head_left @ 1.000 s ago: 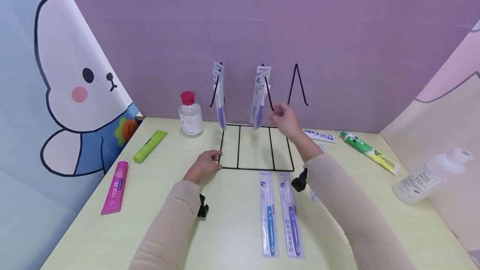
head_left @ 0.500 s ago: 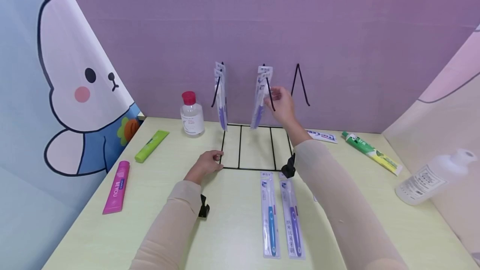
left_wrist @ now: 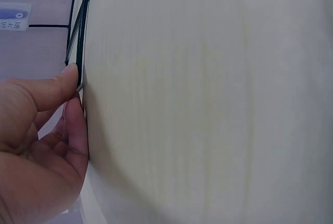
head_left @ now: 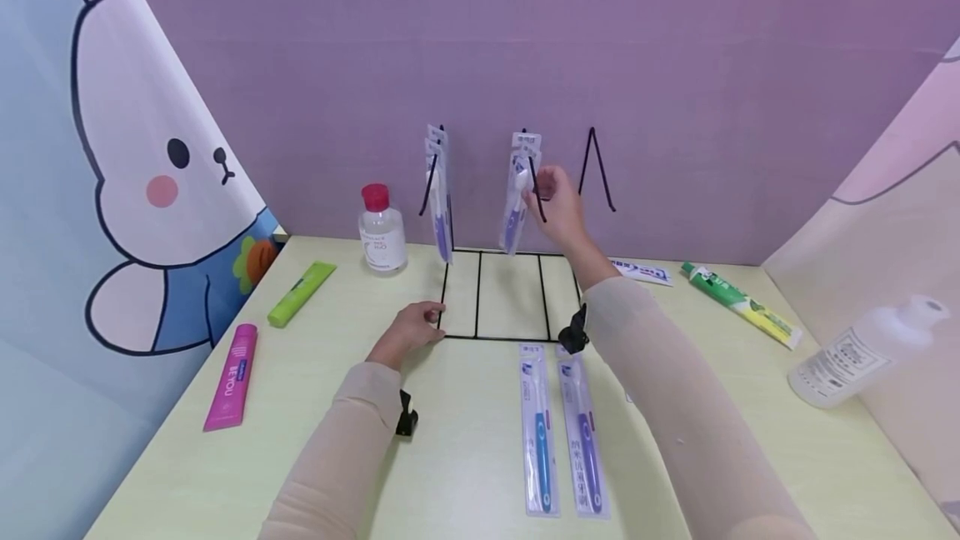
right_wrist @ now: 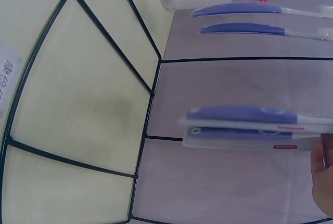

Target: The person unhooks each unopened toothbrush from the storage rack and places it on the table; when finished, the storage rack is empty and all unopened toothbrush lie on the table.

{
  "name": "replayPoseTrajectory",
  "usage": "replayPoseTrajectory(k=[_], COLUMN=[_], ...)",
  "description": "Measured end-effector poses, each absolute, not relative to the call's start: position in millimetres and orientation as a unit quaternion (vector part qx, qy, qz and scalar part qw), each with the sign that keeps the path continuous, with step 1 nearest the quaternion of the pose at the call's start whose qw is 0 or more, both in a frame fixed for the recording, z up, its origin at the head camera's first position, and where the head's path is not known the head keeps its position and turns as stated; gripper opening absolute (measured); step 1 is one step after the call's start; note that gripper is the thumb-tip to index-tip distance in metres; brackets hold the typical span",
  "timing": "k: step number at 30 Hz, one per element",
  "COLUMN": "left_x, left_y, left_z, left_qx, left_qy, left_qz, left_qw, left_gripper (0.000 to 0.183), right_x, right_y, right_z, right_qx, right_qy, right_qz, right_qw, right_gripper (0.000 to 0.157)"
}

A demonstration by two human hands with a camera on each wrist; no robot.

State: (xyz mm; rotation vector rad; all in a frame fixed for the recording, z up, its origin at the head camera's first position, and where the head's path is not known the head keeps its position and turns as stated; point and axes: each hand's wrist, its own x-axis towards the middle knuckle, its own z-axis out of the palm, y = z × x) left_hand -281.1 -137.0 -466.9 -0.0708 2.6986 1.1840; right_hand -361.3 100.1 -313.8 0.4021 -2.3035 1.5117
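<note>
The right hand (head_left: 557, 205) has risen toward eleven o'clock, from the tip of the middle hook (head_left: 537, 190) to the front hanging toothbrush (head_left: 513, 225), which has shifted slightly toward nine o'clock. The right sleeve (head_left: 660, 373) has followed toward eleven, covering more of a pale packet (head_left: 629, 397).

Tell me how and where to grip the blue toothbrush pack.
Probably pinch the blue toothbrush pack across its narrow near half, from above and the near side: it lies flat, its far end close to the wire rack, the purple toothbrush pack beside it.
</note>
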Motion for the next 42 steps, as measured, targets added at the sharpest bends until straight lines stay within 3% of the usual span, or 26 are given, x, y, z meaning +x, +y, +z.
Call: replayPoseTrajectory(k=[14,26,32,42], left_x=[-281.1,-283.1,-282.8,-283.4], left_y=[-137.7,-139.7,-139.6,-139.7], left_z=[-467.5,-469.6,-468.6,-469.2], left_qx=[-0.018,-0.013,-0.016,-0.015], left_qy=[0.91,0.91,0.909,0.909], left_qz=[0.403,0.402,0.404,0.405], left_qw=[0.097,0.096,0.1,0.098], left_gripper=[0.049,0.048,0.048,0.049], right_x=[-357.1,-338.6,-318.0,-283.0], right_y=[100.5,119.7,127.2,120.3], right_z=[-310.3,-322.7,-339.7,-381.9], right_qx=[0.145,0.134,0.143,0.077], right_qy=[-0.782,-0.739,-0.718,-0.679], right_qz=[0.566,0.63,0.669,0.728], right_qw=[0.216,0.2,0.125,-0.056], right_gripper=[0.028,0.032,0.036,0.045])
